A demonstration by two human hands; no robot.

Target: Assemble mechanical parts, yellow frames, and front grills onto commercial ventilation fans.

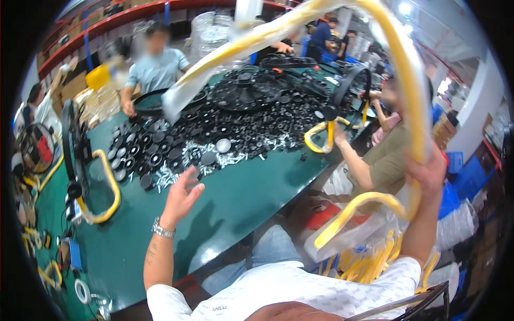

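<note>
My right hand [428,174] is closed round a bent yellow tube [413,96] in loose clear plastic wrap. Raised high on my right, the tube arches across the top of the view, and one end curls back below my hand. My left hand [184,191] holds nothing, with its fingers apart, over the near side of the green table [241,184]. Just past its fingertips lie silver screws [168,174] and round black caps [208,158]. A large black round part with spokes [244,93] lies on the heap of small black parts behind them.
On the left stands a black ring-shaped assembly on a yellow tube base [115,190]. A person in light blue [160,69] works across the table; another in an olive shirt [388,152] sits close on my right. More yellow tubes [369,259] are piled low beside me.
</note>
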